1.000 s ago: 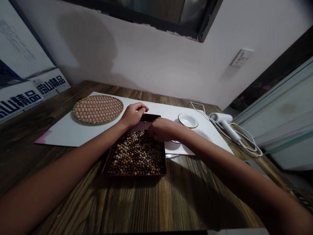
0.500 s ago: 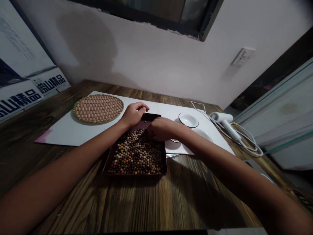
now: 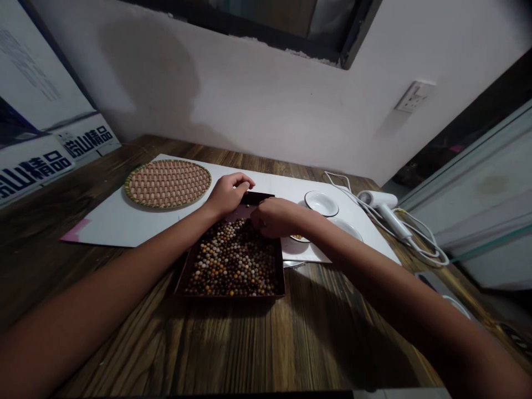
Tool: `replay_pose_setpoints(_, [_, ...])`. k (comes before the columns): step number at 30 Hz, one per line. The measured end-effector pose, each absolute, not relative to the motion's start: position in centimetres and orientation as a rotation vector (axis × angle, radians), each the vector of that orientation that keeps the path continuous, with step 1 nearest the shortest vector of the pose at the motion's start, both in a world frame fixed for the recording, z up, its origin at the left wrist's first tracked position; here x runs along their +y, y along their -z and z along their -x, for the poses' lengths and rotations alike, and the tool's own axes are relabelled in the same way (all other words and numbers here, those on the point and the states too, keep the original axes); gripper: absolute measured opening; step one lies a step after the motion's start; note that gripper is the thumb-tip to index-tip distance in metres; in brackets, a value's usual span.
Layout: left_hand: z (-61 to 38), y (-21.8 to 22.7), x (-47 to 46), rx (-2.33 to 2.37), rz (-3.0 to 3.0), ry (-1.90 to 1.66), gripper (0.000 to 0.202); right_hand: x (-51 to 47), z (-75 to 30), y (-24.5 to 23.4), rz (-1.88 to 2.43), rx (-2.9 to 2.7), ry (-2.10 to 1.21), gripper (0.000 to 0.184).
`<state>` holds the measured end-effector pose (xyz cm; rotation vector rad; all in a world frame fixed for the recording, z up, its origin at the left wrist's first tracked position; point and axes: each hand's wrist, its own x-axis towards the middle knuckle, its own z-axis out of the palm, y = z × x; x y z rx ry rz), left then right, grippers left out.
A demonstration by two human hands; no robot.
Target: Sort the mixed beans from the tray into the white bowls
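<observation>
now the right hand (image 3: 270,217) hangs low over mixed beads (image 3: 233,260) in the dark tray (image 3: 241,213) on the desk (image 3: 249,343), fingers bunched, any pinch hidden; the left hand (image 3: 229,194), loosely curled by the far corner, perhaps steadies it, grip unclear; bowls (image 3: 322,204) sit handily close.

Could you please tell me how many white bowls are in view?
3 visible: a white bowl farthest back on the white board, another bowl nearer, partly behind the right forearm, and a third bowl, mostly hidden behind the right wrist. More may be hidden.
</observation>
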<state>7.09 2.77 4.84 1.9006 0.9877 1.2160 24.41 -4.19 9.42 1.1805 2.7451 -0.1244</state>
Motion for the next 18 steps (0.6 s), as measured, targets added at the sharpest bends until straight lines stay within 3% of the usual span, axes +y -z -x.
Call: replay_pose_setpoints(18, [-7.1,-4.9,2.8,0.97,-1.885,-1.216,0.017,-3.1,-23.3,-9.5,-1.151,2.772,0.235,0.031])
